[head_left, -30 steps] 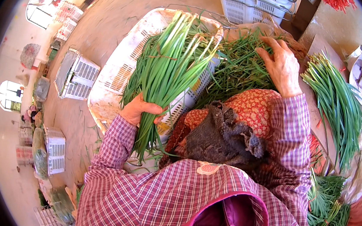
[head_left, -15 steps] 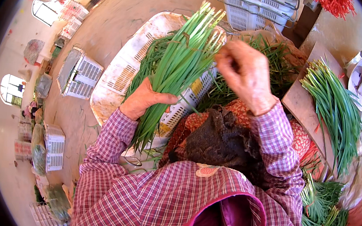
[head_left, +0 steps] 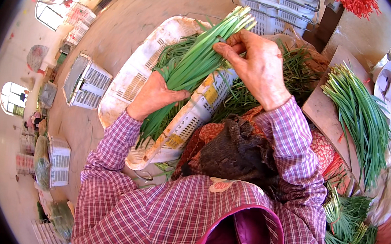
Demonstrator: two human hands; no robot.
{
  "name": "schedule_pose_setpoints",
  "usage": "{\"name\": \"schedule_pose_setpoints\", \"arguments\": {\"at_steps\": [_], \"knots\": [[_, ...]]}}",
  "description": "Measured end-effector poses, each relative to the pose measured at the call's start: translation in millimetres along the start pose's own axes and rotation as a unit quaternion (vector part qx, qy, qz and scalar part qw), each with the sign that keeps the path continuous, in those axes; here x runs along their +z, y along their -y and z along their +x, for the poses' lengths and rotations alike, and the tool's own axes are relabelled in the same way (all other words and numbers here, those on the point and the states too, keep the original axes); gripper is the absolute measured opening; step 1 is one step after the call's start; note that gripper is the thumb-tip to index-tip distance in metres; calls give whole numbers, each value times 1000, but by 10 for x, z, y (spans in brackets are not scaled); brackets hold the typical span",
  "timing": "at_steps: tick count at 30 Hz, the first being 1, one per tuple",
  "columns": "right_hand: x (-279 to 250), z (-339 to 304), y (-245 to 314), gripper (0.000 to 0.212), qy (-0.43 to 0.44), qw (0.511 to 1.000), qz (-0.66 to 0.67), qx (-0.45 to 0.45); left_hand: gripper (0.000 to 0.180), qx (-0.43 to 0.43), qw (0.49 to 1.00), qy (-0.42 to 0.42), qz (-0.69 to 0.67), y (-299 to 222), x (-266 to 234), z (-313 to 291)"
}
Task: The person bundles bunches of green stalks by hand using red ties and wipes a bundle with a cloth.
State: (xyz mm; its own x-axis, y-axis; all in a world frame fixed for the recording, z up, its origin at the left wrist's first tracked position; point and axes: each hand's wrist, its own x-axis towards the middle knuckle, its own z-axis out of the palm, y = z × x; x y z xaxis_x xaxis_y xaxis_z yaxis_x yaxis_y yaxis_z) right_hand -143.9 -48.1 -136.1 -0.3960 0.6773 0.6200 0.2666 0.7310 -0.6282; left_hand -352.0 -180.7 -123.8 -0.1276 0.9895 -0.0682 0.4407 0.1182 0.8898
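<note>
Left hand [head_left: 154, 95] grips a chive bunch [head_left: 194, 63]; right hand [head_left: 261, 65] apparently pinches its upper stalks; plastic crate [head_left: 188, 127] beneath both hands.

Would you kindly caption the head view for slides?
Left hand holds green stalks over a white crate, right hand near their pale ends.

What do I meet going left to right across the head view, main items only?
Small arched window → white crate on the floor → left hand → right hand → green leafy bundle on the board → pale hat.
</note>
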Motion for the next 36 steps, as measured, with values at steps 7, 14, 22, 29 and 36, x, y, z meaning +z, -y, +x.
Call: {"name": "schedule_pose_setpoints", "arguments": {"at_steps": [7,14,22,29,36], "knots": [[-19,-169,-384,12,-13,998,-59,-29,58,206,836,-116,494,51,-352,195],[-140,-481,-1014,22,264,885,-370,98,62,146,704,-148,679,150,-845,333],[-257,-298,-1056,28,232,936,194,179,77,211,624,-107,745,-48,-831,395],[-190,-399,-1114,31,114,953,-271,73,77,284,603,-140,732,21,-737,423],[278,226,-410,29,-8,994,-89,-62,76,284,585,-131,748,-110,-506,432]]}}
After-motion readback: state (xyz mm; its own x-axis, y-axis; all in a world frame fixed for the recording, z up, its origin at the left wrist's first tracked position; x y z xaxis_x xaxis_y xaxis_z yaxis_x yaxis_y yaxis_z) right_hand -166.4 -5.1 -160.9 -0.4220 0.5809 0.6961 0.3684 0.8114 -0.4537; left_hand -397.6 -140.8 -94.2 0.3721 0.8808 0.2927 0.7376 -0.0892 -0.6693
